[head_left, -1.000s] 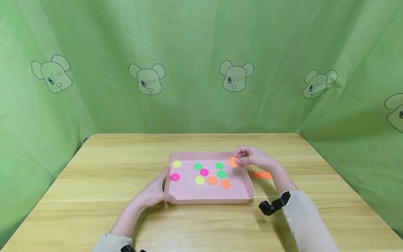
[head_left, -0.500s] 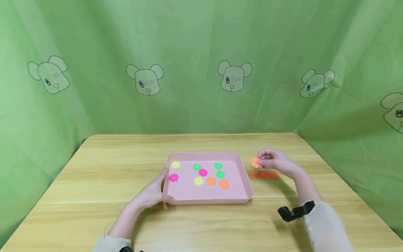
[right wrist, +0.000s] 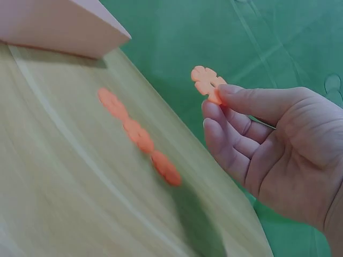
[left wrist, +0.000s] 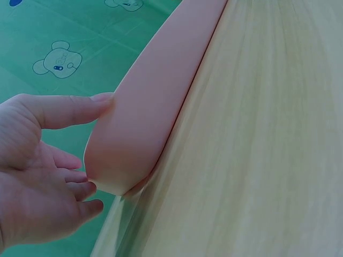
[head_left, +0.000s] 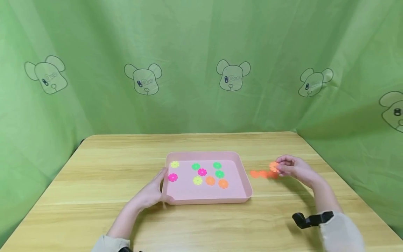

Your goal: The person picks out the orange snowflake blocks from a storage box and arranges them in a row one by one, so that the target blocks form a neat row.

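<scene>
My right hand (head_left: 296, 169) pinches an orange snowflake building disc (right wrist: 209, 83) between thumb and fingertips. In the head view it holds the disc above the right end of a row of orange discs (head_left: 262, 174) lying on the table. The right wrist view shows three in that row (right wrist: 138, 135), edge to edge. My left hand (head_left: 150, 190) holds the left end of a pink tray (head_left: 207, 201). In the left wrist view the thumb (left wrist: 80, 110) touches the tray's near wall, with the other fingers curled by the corner; some contact is hidden.
Inside the tray lie yellow discs (head_left: 197, 180), pink discs (head_left: 202, 172), green discs (head_left: 219, 174) and orange discs (head_left: 210, 180), spread apart. The wooden table (head_left: 201, 227) runs back to a green curtain (head_left: 189, 105) printed with bear heads.
My right hand has carried the pinched orange disc rightward, out from above the tray to above the row of orange discs. My left hand stays at the tray.
</scene>
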Demonstrator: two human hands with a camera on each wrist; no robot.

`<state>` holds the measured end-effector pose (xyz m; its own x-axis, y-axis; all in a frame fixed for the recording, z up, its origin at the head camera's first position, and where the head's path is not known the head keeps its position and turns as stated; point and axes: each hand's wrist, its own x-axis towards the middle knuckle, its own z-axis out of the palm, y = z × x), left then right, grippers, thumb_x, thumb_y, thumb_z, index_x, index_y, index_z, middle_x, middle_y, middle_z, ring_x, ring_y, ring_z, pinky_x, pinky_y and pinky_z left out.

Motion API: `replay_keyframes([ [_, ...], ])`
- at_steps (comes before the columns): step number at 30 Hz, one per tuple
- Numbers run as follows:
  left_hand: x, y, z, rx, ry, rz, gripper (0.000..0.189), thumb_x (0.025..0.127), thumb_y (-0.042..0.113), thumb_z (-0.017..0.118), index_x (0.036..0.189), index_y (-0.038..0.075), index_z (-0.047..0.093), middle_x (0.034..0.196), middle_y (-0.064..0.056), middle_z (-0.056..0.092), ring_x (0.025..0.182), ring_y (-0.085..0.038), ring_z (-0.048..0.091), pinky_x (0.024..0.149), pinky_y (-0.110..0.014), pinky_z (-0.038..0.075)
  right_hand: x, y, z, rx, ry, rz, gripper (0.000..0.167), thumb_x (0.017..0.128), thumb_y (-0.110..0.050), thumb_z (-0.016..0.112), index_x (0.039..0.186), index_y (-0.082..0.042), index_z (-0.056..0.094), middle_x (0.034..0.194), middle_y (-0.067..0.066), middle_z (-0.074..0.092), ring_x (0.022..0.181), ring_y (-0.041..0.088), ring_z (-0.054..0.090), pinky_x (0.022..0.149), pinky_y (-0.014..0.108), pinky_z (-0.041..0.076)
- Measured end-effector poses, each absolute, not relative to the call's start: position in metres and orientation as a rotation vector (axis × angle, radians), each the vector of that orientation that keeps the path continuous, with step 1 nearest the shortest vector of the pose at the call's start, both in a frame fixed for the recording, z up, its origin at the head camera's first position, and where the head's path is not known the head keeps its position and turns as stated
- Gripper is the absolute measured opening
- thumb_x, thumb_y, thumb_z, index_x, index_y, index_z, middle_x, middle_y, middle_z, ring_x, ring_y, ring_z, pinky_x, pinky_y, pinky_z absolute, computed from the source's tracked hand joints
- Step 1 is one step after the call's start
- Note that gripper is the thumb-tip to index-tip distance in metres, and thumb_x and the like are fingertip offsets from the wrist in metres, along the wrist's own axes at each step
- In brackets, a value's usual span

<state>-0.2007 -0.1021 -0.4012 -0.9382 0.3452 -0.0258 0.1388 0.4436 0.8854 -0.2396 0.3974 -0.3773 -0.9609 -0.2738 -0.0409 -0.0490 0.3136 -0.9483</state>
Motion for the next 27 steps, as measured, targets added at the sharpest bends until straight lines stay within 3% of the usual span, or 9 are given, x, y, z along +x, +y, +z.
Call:
replay_keyframes([
  [10,-0.201,-0.104,-0.400,0.423,2.500,1.487,0.109,0.061,0.009,0.081,0.146,-0.005,0.013,0.152,-0.021,0.010,0.138,-0.037,0.009,0.109,-0.054,0.008,-0.238,0.418,-0.388,-0.206,2.381,-1.740,0.027,0.090,-0.002,0.056,0.110,0.012,0.045,0.091,0.003,0.063,0.081,0.014,0.063,0.073,0.029,0.054],
  [27,-0.199,-0.102,-0.400,0.423,2.487,1.502,0.109,0.061,0.007,0.081,0.145,-0.006,0.013,0.151,-0.023,0.011,0.138,-0.037,0.010,0.110,-0.054,0.008,-0.241,0.432,-0.407,0.100,2.502,-1.635,0.037,0.091,-0.004,0.053,0.117,0.019,0.040,0.088,0.002,0.058,0.076,0.009,0.059,0.069,0.027,0.054],
])
